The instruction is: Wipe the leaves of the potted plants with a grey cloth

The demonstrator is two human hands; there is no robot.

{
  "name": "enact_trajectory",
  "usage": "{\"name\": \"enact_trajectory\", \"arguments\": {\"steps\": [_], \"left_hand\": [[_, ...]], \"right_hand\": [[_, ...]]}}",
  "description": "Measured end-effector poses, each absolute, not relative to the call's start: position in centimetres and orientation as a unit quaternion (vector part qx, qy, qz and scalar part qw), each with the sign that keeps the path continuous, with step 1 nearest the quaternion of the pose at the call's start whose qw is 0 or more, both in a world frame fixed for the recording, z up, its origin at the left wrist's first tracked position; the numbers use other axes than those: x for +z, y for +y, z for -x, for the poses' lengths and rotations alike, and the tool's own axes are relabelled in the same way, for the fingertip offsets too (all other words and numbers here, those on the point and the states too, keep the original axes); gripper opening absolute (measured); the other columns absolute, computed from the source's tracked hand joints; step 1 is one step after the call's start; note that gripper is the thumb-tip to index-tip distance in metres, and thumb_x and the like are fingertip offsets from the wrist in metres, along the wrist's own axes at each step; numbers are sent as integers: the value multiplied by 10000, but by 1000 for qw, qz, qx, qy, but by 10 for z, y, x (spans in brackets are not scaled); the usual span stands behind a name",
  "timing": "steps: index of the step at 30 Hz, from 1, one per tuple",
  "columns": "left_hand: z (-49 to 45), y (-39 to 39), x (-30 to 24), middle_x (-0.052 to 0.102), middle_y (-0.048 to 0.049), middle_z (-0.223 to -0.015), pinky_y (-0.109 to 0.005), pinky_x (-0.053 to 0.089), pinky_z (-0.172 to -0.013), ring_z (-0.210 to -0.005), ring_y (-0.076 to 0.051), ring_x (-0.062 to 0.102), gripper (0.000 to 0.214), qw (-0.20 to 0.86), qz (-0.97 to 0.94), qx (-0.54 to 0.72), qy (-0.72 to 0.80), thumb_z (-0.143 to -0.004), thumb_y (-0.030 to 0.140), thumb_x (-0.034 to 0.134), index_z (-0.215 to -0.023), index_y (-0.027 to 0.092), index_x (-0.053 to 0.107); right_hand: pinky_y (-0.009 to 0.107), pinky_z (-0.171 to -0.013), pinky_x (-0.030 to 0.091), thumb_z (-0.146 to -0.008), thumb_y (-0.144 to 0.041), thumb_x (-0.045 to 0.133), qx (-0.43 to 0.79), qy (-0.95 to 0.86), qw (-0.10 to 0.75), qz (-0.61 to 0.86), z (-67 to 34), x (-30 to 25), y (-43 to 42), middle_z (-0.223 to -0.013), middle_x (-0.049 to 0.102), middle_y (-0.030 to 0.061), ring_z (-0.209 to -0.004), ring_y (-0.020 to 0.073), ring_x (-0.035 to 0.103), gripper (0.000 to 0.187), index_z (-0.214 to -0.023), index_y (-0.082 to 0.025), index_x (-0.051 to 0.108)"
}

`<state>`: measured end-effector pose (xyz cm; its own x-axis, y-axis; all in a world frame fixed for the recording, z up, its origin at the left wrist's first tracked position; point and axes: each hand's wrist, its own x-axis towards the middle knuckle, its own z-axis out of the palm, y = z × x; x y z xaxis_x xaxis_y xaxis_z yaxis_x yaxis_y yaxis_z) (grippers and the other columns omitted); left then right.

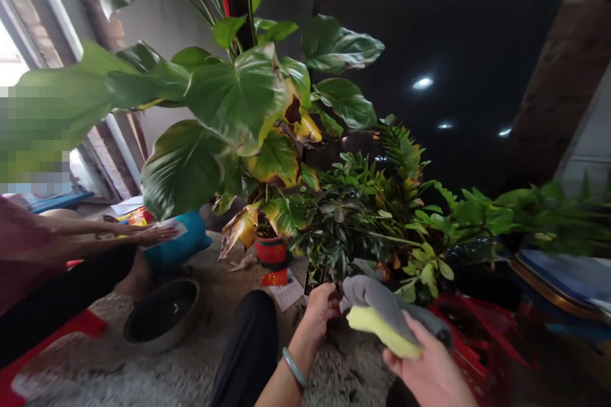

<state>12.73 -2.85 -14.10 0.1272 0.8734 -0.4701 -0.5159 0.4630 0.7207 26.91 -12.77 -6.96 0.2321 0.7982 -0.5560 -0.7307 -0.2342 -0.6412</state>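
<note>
My right hand (432, 362) grips a folded cloth, grey (375, 296) on top and pale yellow (382, 331) beneath. Just left of it, my left hand (322, 305) has its fingers curled in at the foot of a leafy green plant (334, 222). What those fingers hold, if anything, is hidden. A pale bangle (294, 367) circles my left wrist. The cloth's grey end hangs close to my left fingertips; I cannot tell whether they touch.
A tall broad-leaved plant (233, 89) stands in a red pot (271, 251). Printed paper (287, 292) lies beside it. To the left, a person's hands (153, 233) rest at a blue cylindrical thing (179, 241), behind a dark basin (160, 334). A red plastic bag (477, 337) lies right.
</note>
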Motion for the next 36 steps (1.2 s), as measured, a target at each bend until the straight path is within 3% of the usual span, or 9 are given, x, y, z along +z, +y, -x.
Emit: {"name": "enact_trajectory", "arguments": {"steps": [7,13,15,18,21,23,27,31,36], "left_hand": [[-113,-28,-129,639,-9,-624,-200,360,-424,-414,-91,519,112,674,-213,496,505,-731,173,637,-630,151,592],[-106,-27,-126,525,30,-486,-203,369,-444,-435,-102,492,277,650,-215,510,520,-743,149,604,-494,187,490],[-105,-26,-128,479,43,-450,-196,360,-441,-429,-96,466,310,647,-213,510,526,-743,147,601,-471,195,460],[-106,-25,-128,574,8,-527,-212,384,-449,-444,-104,499,225,657,-216,495,526,-742,166,605,-528,175,534],[-110,-27,-125,635,-23,-610,-219,402,-461,-464,-106,526,136,668,-226,484,518,-734,188,622,-606,152,598],[-113,-28,-123,641,-26,-623,-217,401,-462,-466,-103,526,111,672,-233,482,512,-721,192,639,-624,147,609],[-117,-28,-127,644,-33,-620,-217,389,-447,-454,-101,512,121,675,-234,484,505,-717,191,638,-612,146,602],[-106,-21,-138,622,-24,-578,-236,394,-455,-472,-129,531,77,657,-201,515,512,-674,174,662,-622,156,608],[-70,3,-139,530,47,-549,-228,422,-553,-543,-113,535,128,591,-165,608,504,-633,125,658,-738,191,625]], "right_hand": [[314,-503,503,-690,-223,670,521,-162,749,376,-277,7,-85,-776,746,10,-680,205,661,107,-796,-232,659],[253,-390,454,-661,-146,679,612,-69,612,496,-242,-50,-96,-579,703,21,-466,164,598,58,-684,-181,640],[256,-380,458,-614,-150,713,617,-55,604,501,-246,-66,-111,-572,704,24,-459,171,603,95,-675,-180,647],[272,-431,505,-547,-167,750,566,-68,683,457,-266,-55,-114,-653,737,22,-566,196,657,175,-702,-194,671],[303,-602,565,-595,-239,750,447,-120,793,396,-283,-18,-87,-809,767,11,-786,215,692,229,-817,-214,700],[308,-603,564,-634,-259,741,400,-139,817,392,-283,-2,-66,-841,766,-5,-800,209,689,232,-859,-221,697],[271,-399,483,-613,-222,742,500,-88,718,477,-263,-25,-56,-610,716,-15,-516,183,628,122,-702,-204,660],[267,-362,460,-552,-220,789,579,-56,627,518,-252,-67,-98,-568,710,15,-455,185,601,162,-664,-205,673],[306,-420,510,-534,-321,820,559,-108,683,457,-275,-29,-119,-716,754,36,-588,231,664,241,-731,-233,714]]}}
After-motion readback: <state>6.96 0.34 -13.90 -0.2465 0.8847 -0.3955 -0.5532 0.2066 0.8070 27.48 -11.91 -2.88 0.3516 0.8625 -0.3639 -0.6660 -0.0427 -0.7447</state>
